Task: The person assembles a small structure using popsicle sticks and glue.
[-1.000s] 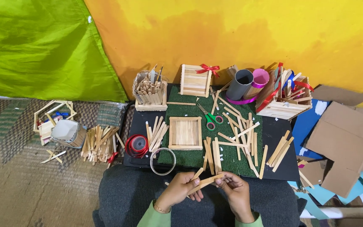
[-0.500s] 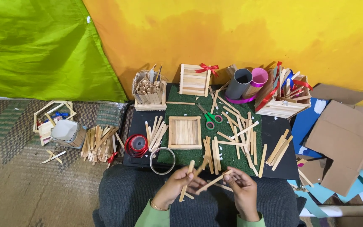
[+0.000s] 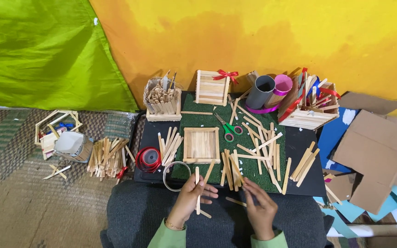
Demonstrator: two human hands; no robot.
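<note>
A: Sticks first. Where are they in the head view?

B: The left hand (image 3: 190,198) pinches two flat wooden sticks (image 3: 198,193); one stands nearly upright between the fingers, the other leans up to the right towards the green mat (image 3: 207,114). The right hand (image 3: 259,207) is apart from the left, fingers bent and loosely spread, and I cannot tell whether it grips anything. A loose stick (image 3: 235,201) lies on the dark lap cloth (image 3: 138,216) just beside its fingertips.

A: What sits on the mat?

B: A square stick frame (image 3: 201,145) in the middle, green-handled scissors (image 3: 229,130) to its right, and a scatter of sticks (image 3: 258,142) further right. At the back stand a stick box with a red bow (image 3: 213,87), a grey tube (image 3: 260,92) and a pink cup (image 3: 282,85).

A: Any packages or holders?

B: A stick holder full of short pieces (image 3: 162,102) at the back left, and a stick crate (image 3: 309,105) holding red and blue bits at the back right. Brown cardboard (image 3: 377,147) and blue paper (image 3: 331,133) lie at the far right.

A: And on the left?

B: A red ribbon roll (image 3: 149,158), a clear tape ring (image 3: 175,176), a stick heap (image 3: 107,156) on the woven rug, a white tub (image 3: 70,143), and a hexagon frame (image 3: 56,124). Behind everything hangs a green cloth (image 3: 37,50) beside a yellow wall (image 3: 263,32).
</note>
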